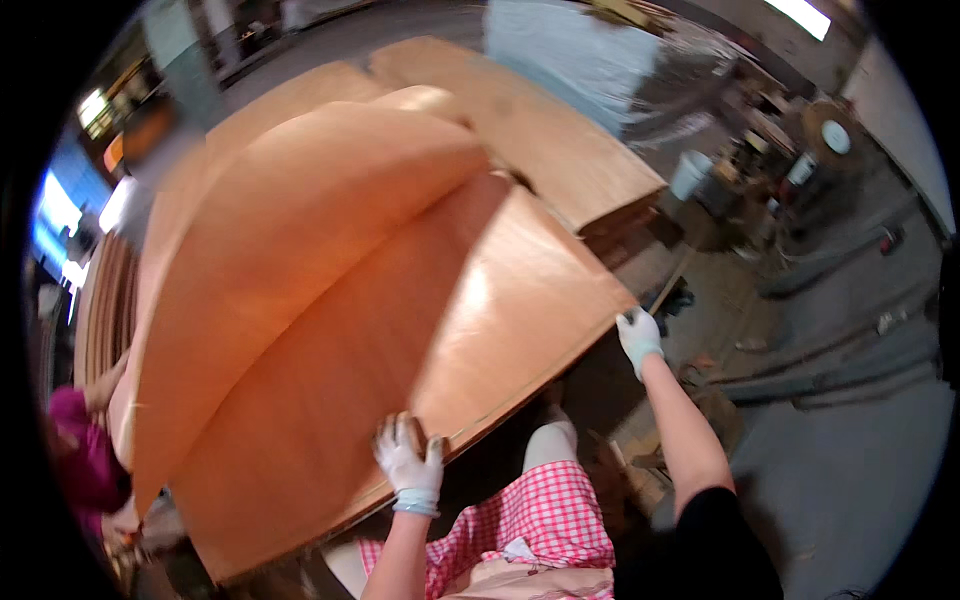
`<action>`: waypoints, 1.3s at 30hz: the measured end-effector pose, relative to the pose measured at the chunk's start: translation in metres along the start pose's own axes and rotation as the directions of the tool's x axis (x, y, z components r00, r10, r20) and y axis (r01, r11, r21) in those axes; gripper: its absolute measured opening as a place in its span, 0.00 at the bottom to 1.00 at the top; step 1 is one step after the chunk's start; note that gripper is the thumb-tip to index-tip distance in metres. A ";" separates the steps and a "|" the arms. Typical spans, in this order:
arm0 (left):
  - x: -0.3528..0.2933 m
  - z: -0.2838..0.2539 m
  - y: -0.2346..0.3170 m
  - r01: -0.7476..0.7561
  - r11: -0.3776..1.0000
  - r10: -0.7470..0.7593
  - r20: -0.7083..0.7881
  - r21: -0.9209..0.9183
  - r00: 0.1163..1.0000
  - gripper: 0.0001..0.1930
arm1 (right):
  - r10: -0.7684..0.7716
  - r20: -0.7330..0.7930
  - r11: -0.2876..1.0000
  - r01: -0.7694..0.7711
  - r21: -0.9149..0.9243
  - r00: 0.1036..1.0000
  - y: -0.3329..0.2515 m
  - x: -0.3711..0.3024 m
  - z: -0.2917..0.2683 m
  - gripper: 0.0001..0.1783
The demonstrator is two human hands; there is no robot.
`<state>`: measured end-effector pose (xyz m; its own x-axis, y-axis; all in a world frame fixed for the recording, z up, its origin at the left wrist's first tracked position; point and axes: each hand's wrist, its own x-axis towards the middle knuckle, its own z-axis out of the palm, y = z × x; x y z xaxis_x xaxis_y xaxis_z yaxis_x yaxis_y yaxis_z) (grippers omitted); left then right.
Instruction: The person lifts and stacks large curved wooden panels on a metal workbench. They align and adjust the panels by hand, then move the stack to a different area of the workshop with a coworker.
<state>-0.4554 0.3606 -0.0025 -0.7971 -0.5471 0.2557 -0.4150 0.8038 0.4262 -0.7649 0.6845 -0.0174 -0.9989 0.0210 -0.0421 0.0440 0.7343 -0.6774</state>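
One left hand (408, 462), white-gloved, fingers spread, on near edge of flat wood sheet (530, 300); one right hand (640, 338), also gloved, bent at sheet's right corner, cannot tell whether gripping. One smooth, thin wood sheet (310, 210) arches above. One wood stack (520, 120) behind.

A curled sheet (300, 200) arches over the left and far parts of the sheet stack (530, 285). The left hand (408, 460) rests on the stack's near edge, the right hand (638, 338) at its right corner. Behind lies a second stack (520, 125), a wrapped bundle (560, 60) beyond it, a bucket (690, 175) off its right corner. A co-worker (85, 460) is beside the left edge.
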 end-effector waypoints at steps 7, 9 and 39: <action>-0.029 -0.055 0.053 -0.148 0.798 0.190 0.011 -0.584 0.982 0.16 | -0.408 0.484 0.869 0.167 0.466 0.774 -0.147 -0.212 0.019 0.10; -0.039 -0.062 0.050 -0.199 0.724 0.186 -0.091 -0.661 0.978 0.15 | -0.488 0.564 0.789 0.061 0.611 0.666 -0.178 -0.262 0.020 0.10; -0.219 -0.268 -0.567 0.794 0.385 -0.914 -0.315 -0.470 0.257 0.10 | -0.177 0.737 0.648 0.640 -0.412 0.653 -0.192 -0.166 0.092 0.23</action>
<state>0.0716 -0.0380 -0.0674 0.3127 -0.9485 -0.0509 -0.5864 -0.2349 0.7752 -0.6064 0.4773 0.0520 -0.6477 -0.6156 -0.4489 -0.6181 0.7690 -0.1629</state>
